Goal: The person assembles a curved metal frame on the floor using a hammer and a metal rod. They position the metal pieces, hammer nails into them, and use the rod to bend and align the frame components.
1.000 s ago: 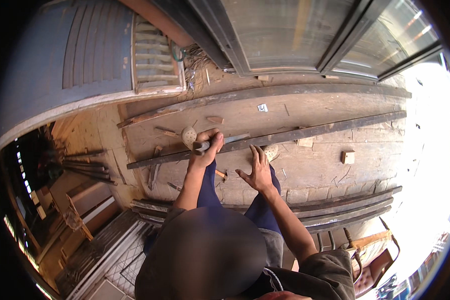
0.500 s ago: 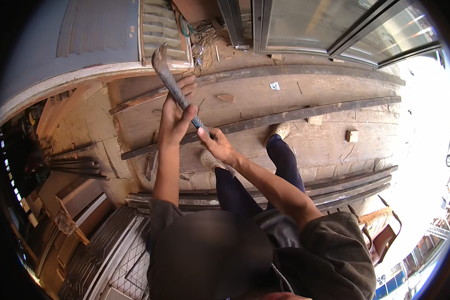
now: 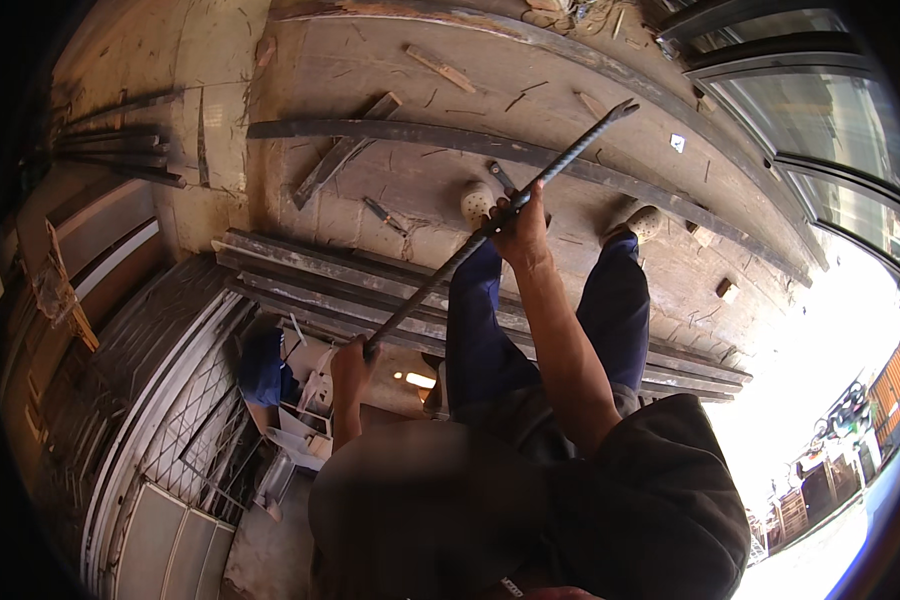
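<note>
Dark pry bar (image 3: 460,256), left grip (image 3: 349,366) wrapped round its near end, right grip (image 3: 520,228) closed round mid-shaft

The bar (image 3: 575,151) is blue-grey, the trousers (image 3: 612,310) navy.

Across the floor (image 3: 340,75), a long beam (image 3: 530,32) runs along the far edge, a middle beam (image 3: 430,138) before it, and a beam stack (image 3: 305,265) along the near edge. A short plank (image 3: 320,182) crosses the middle beam near the floor's left edge. Between middle beam and stack lie a small tool (image 3: 385,215), then both shoes (image 3: 645,222); a block (image 3: 727,289) sits near the right edge. Above these, a bar (image 3: 430,283) slants from the left hand (image 3: 348,372) out past the right hand (image 3: 520,228). The glass door (image 3: 820,120) stands beyond the far right corner.
</note>
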`<state>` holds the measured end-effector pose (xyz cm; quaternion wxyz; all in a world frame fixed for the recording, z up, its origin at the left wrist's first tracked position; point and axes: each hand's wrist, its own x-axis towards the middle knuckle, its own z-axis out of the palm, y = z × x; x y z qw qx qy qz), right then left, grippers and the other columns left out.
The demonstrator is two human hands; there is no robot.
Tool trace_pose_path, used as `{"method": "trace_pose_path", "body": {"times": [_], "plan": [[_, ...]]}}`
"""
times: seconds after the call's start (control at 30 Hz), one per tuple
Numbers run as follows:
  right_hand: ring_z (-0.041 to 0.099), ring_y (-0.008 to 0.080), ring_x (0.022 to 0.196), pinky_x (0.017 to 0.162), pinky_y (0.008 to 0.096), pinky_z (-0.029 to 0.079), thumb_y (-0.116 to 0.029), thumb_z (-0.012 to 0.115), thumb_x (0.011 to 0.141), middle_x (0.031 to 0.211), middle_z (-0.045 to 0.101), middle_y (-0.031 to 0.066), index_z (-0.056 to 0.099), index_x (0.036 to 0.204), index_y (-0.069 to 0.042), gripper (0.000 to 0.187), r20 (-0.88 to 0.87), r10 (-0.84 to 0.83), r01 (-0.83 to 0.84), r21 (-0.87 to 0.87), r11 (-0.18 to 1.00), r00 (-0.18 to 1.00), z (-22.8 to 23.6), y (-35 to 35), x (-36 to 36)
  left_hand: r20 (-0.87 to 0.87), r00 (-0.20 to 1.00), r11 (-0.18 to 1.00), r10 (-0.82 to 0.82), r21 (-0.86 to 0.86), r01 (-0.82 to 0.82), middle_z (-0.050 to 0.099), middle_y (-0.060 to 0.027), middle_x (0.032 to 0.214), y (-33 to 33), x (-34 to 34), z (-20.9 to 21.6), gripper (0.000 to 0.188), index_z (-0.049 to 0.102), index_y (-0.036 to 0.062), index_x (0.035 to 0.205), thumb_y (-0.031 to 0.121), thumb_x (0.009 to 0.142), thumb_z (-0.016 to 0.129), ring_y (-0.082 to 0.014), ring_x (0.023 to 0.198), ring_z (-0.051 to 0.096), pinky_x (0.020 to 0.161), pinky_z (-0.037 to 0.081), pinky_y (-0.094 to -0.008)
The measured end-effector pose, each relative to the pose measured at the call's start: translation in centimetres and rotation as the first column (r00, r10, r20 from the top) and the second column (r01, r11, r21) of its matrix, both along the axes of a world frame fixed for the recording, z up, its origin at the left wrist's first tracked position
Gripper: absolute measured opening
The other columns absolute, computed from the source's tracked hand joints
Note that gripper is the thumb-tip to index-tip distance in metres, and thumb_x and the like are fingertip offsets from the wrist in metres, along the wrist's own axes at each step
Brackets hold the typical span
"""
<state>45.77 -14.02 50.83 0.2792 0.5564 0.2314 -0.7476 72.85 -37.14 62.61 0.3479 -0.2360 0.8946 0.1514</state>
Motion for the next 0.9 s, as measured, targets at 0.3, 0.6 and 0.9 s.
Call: {"method": "trace_pose_path", "body": {"times": [0.3,0.6,0.9], "plan": [[0.039,0.0171,0.05,0.049,0.0338,0.039,-0.024,0.045,0.098,0.062,0.041,0.0014,0.045,0.086,-0.009,0.019,0.237,0.177,-0.205,0.098,0.974,0.955,-10.5,-7.0,12.3,0.306,0.921,0.967,-0.24,0.16,0.199,0.063,-0.0188,0.065,-0.1,-6.2,10.8,0.036,0.055,0.0012,0.09,0.037,0.092,0.058,-0.0382,0.065,0.065,0.058,0.05,-0.0487],[0.04,0.0137,0.049,0.043,0.029,0.035,-0.024,0.039,0.101,0.063,0.04,0.0023,0.045,0.084,-0.008,0.024,0.227,0.254,-0.285,0.118,0.951,0.94,-11.1,-14.2,11.3,0.119,0.839,0.845,-0.531,0.146,0.514,0.064,-0.0162,0.064,0.3,-12.8,7.0,0.039,0.054,-0.0004,0.089,0.038,0.093,0.057,-0.0317,0.06,0.067,0.055,0.053,-0.0385],[0.036,0.0112,0.045,0.039,0.0261,0.03,-0.019,0.041,0.096,0.059,0.039,-0.0001,0.044,0.077,-0.01,0.022,0.085,-0.171,0.153,0.182,0.971,0.982,-19.3,-21.2,4.9,0.057,0.736,0.72,-0.675,0.27,0.639,0.064,-0.0207,0.066,-10.6,-21.5,-0.8,0.047,0.056,-0.0049,0.097,0.041,0.091,0.059,-0.0359,0.066,0.067,0.062,0.053,-0.0434]]}}
